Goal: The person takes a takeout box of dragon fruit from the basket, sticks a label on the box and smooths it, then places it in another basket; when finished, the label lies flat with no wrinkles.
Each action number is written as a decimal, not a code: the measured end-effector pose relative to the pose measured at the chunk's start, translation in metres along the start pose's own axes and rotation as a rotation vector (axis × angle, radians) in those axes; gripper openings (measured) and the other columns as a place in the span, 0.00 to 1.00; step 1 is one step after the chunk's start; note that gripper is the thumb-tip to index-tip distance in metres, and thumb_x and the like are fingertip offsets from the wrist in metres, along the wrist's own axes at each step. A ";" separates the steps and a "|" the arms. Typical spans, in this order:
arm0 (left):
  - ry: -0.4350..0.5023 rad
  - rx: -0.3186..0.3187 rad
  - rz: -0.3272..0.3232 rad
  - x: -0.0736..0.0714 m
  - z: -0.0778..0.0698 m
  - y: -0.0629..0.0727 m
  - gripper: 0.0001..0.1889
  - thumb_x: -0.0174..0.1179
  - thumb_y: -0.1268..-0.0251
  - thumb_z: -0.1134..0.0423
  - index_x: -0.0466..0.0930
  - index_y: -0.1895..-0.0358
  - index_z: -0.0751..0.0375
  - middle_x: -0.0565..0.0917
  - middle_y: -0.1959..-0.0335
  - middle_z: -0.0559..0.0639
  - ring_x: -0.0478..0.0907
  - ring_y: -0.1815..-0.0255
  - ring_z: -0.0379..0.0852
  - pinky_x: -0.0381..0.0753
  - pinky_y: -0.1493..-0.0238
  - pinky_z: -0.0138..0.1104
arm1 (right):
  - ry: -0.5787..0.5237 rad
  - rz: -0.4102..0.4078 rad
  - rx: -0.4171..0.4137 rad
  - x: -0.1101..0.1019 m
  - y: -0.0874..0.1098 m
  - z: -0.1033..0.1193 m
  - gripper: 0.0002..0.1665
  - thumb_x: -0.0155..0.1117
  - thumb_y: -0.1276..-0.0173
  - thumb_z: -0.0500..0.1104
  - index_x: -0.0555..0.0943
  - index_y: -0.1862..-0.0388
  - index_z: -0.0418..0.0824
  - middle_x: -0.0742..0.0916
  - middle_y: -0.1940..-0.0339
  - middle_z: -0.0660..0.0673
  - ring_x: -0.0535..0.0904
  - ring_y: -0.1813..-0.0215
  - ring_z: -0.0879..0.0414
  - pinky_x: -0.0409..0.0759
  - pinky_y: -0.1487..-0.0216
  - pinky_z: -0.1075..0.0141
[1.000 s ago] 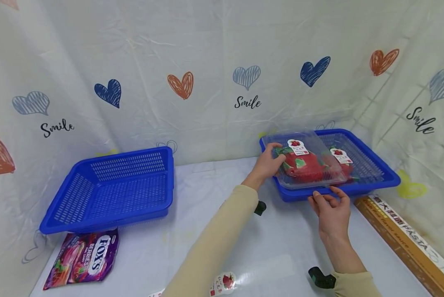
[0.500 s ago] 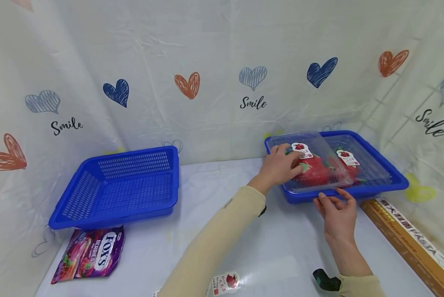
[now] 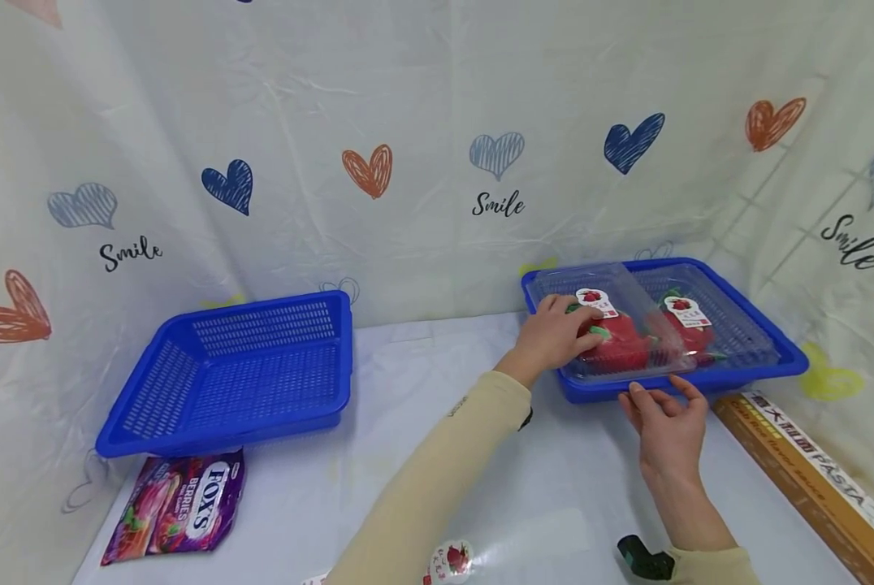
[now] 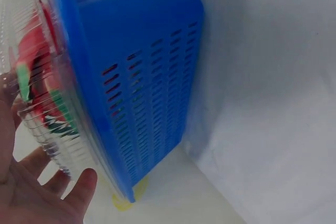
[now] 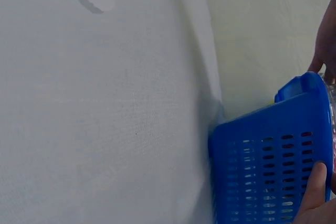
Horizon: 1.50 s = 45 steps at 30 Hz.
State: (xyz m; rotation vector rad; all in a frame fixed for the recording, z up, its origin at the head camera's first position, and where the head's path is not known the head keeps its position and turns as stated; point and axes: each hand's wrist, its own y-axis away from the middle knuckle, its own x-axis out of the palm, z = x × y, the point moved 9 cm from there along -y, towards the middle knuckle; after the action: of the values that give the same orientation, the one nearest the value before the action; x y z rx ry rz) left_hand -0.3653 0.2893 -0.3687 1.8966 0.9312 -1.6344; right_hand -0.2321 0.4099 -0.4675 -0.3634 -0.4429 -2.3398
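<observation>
A clear plastic box (image 3: 627,284) with a red and green dragon fruit (image 3: 616,345) lies on the left part of the right blue basket (image 3: 747,375). My left hand (image 3: 550,335) rests on this box's left side, thumb and fingertips over the lid. In the left wrist view the fingers (image 4: 81,190) spread around its ridged plastic. A second clear box (image 3: 744,329) with a labelled dragon fruit sits beside it, partly overlapped. My right hand (image 3: 672,435) pinches the basket's front rim. In the right wrist view its thumb (image 5: 315,184) presses the slotted wall; the other fingers are largely hidden.
Another blue basket (image 3: 261,333) stands on the left, with a Fox's Berries candy bag (image 3: 177,508) before it. A long pasta box (image 3: 810,475) lies along the right. Near the front edge a round label (image 3: 455,559) shows. A printed curtain (image 3: 408,236) hangs behind.
My left hand has moved rightward from the box's left edge onto its lid. The box now sits a little lower in the basket. My right hand keeps its place at the rim.
</observation>
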 end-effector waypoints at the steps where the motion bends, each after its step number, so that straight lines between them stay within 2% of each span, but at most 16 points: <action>1: -0.002 0.003 0.000 0.001 0.000 0.000 0.26 0.42 0.29 0.35 0.62 0.29 0.25 0.59 0.27 0.39 0.51 0.26 0.42 0.67 0.34 0.35 | -0.016 -0.001 0.001 0.000 0.000 0.000 0.42 0.73 0.41 0.39 0.57 0.37 0.54 0.78 0.60 0.46 0.84 0.61 0.59 0.83 0.63 0.69; 6: -0.030 0.007 -0.013 0.000 0.000 -0.001 0.26 0.40 0.29 0.35 0.61 0.29 0.26 0.59 0.26 0.39 0.50 0.25 0.41 0.66 0.34 0.34 | -0.055 -0.004 -0.004 0.002 0.001 0.002 0.44 0.73 0.41 0.37 0.55 0.37 0.55 0.77 0.61 0.46 0.84 0.63 0.58 0.83 0.63 0.69; 13: -0.092 -0.045 -0.014 0.002 -0.004 -0.001 0.26 0.38 0.29 0.35 0.59 0.28 0.24 0.56 0.24 0.38 0.47 0.22 0.44 0.69 0.35 0.39 | -0.037 -0.004 0.003 -0.001 0.002 0.002 0.44 0.72 0.40 0.38 0.53 0.37 0.57 0.76 0.60 0.47 0.84 0.63 0.59 0.83 0.63 0.69; 23: 0.008 -0.062 0.015 0.005 -0.004 -0.004 0.26 0.41 0.28 0.38 0.62 0.29 0.26 0.54 0.23 0.38 0.42 0.21 0.45 0.68 0.34 0.39 | -0.069 0.006 0.007 -0.001 0.002 0.003 0.44 0.72 0.41 0.36 0.53 0.38 0.55 0.78 0.64 0.47 0.85 0.65 0.58 0.83 0.63 0.67; 29: 0.120 -0.041 -0.013 0.008 -0.002 -0.008 0.25 0.41 0.28 0.38 0.63 0.29 0.28 0.52 0.22 0.39 0.39 0.21 0.43 0.66 0.33 0.39 | -0.067 0.009 0.000 -0.001 0.000 0.006 0.44 0.72 0.41 0.36 0.53 0.38 0.55 0.76 0.63 0.47 0.85 0.65 0.58 0.83 0.63 0.68; 34: 0.276 -0.003 -0.064 0.011 0.006 -0.007 0.25 0.46 0.27 0.40 0.69 0.31 0.37 0.55 0.23 0.43 0.39 0.21 0.44 0.58 0.28 0.39 | -0.065 0.018 0.004 0.000 0.000 0.003 0.45 0.73 0.41 0.36 0.53 0.38 0.55 0.78 0.65 0.47 0.85 0.65 0.58 0.83 0.63 0.67; 39: 0.432 0.061 -0.068 0.007 0.014 -0.004 0.22 0.53 0.27 0.45 0.74 0.35 0.46 0.56 0.23 0.48 0.39 0.21 0.45 0.55 0.27 0.41 | -0.066 0.022 0.003 0.001 -0.001 0.003 0.45 0.73 0.42 0.36 0.53 0.38 0.55 0.78 0.65 0.47 0.85 0.65 0.57 0.83 0.62 0.67; 42: 0.520 0.063 -0.089 0.002 0.022 -0.001 0.21 0.57 0.29 0.48 0.76 0.37 0.49 0.57 0.23 0.50 0.44 0.21 0.45 0.57 0.28 0.42 | -0.062 0.021 0.005 0.001 -0.001 0.003 0.44 0.72 0.41 0.35 0.53 0.38 0.55 0.78 0.65 0.47 0.85 0.65 0.57 0.83 0.62 0.67; 45: 0.600 0.023 -0.141 -0.001 0.032 0.000 0.22 0.61 0.32 0.49 0.77 0.39 0.51 0.60 0.25 0.50 0.52 0.23 0.47 0.62 0.30 0.41 | -0.055 0.015 0.000 -0.001 -0.002 0.003 0.44 0.72 0.41 0.35 0.53 0.38 0.55 0.78 0.65 0.47 0.85 0.66 0.58 0.83 0.63 0.67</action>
State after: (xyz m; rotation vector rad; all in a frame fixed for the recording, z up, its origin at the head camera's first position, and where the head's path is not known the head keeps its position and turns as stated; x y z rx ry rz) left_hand -0.3867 0.2656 -0.3741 2.4405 1.3005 -1.1507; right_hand -0.2323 0.4132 -0.4656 -0.4310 -0.4645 -2.3194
